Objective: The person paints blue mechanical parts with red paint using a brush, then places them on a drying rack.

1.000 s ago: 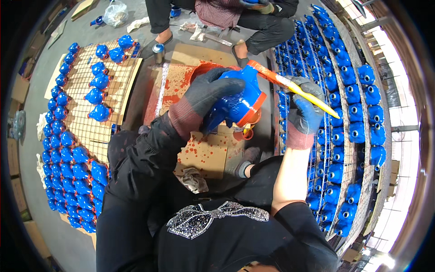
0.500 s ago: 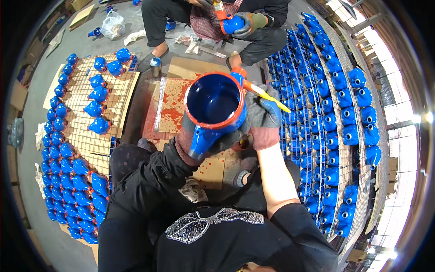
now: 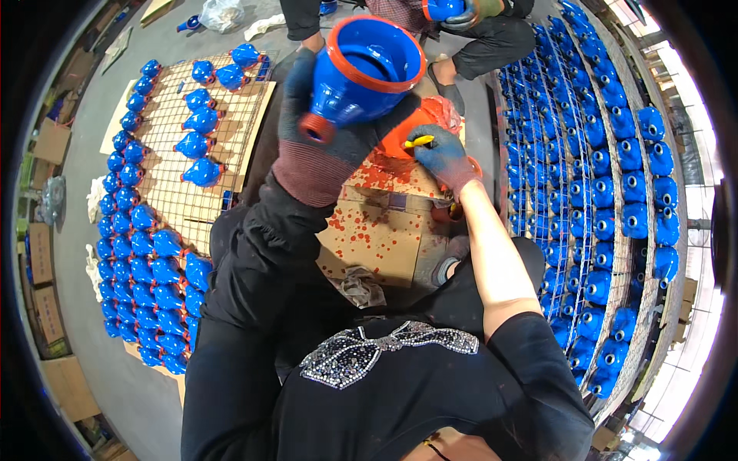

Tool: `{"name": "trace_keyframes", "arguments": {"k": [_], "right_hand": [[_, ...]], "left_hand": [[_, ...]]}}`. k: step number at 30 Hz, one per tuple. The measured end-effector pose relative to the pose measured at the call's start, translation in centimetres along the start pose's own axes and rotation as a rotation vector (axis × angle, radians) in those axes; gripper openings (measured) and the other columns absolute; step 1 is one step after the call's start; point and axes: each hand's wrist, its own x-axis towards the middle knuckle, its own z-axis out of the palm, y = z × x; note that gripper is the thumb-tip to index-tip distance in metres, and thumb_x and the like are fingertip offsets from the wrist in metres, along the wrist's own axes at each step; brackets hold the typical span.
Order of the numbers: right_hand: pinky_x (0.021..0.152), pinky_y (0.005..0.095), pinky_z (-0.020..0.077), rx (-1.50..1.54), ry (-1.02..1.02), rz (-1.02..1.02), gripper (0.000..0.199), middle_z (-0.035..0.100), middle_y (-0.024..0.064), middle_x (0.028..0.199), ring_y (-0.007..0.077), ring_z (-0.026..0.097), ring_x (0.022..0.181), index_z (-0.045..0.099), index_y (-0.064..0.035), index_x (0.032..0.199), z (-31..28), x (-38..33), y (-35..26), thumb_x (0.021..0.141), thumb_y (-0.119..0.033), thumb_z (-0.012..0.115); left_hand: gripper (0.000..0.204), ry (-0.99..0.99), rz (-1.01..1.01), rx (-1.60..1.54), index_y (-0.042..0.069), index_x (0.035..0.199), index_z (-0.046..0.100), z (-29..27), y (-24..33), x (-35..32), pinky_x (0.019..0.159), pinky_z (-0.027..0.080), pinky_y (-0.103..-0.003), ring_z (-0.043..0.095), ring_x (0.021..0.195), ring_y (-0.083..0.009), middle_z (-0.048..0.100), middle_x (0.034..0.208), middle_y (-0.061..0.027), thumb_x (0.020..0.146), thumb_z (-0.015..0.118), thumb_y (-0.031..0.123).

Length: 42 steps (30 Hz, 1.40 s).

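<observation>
Blue valve body [image 3: 361, 73], red-rimmed mouth tilted up, sits gripped in the gloved left hand [image 3: 323, 146], fingers wrapped fully round its underside, raised above the paint-spattered cardboard [image 3: 377, 230] so drips land there. Just beyond, the right hand [image 3: 442, 157] pinches a yellow-handled brush [image 3: 419, 141] over the orange paint container [image 3: 419, 123]. Farther off, finished blue castings [image 3: 204, 123] dry spaced on wire mesh.

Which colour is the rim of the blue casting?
Orange-red, on the blue metal casting, seen in the head view.
</observation>
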Motion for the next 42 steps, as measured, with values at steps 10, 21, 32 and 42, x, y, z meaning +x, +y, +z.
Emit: {"name": "trace_keyframes", "arguments": {"k": [10, 21, 32, 42], "right_hand": [[0.071, 0.0271, 0.0493, 0.166, -0.001, 0.236, 0.015, 0.065, 0.005, 0.084, 0.0141, 0.063, 0.078, 0.064, -0.005, 0.092, -4.1, -1.6, -4.6, 0.078, 0.001, 0.064], [0.069, 0.0235, 0.0493, 0.278, 0.407, 0.044, 0.02, 0.067, 0.0053, 0.09, 0.0096, 0.061, 0.078, 0.067, 0.0004, 0.1, -9.5, -4.1, -9.3, 0.081, -0.004, 0.071], [0.085, 0.028, 0.0518, 0.15, 0.259, 0.008, 0.025, 0.068, 0.0108, 0.101, 0.0167, 0.065, 0.094, 0.065, 0.0004, 0.103, -10.0, -5.1, -9.3, 0.079, 0.006, 0.067], [0.09, 0.0363, 0.0502, 0.5, 0.455, -0.111, 0.026, 0.066, 0.0176, 0.106, 0.0271, 0.064, 0.097, 0.063, 0.0009, 0.1, -10.5, -5.6, -7.3, 0.075, -0.001, 0.062]], "left_hand": [[0.065, 0.35, -0.058, 0.776, -0.001, 0.127, 0.049, -3.6, -2.2, -0.1, 0.082, 0.055, -0.032, 0.062, 0.103, -0.0227, 0.058, 0.121, -0.0133, 0.076, 0.078, 0.029], [0.073, -0.352, 0.217, 2.321, 0.013, 0.135, 0.047, -1.6, -6.0, -1.3, 0.08, 0.049, -0.045, 0.056, 0.095, -0.0351, 0.055, 0.105, -0.013, 0.066, 0.073, 0.016], [0.072, -0.358, 0.203, 2.313, 0.012, 0.13, 0.051, -2.8, -7.0, -0.6, 0.08, 0.05, -0.045, 0.057, 0.097, -0.0345, 0.056, 0.108, -0.0141, 0.063, 0.077, 0.019], [0.079, 0.018, -0.132, 1.37, 0.0, 0.133, 0.047, -0.8, -5.0, -0.3, 0.092, 0.051, -0.034, 0.06, 0.109, -0.0243, 0.058, 0.123, -0.0165, 0.068, 0.082, 0.028]]}}
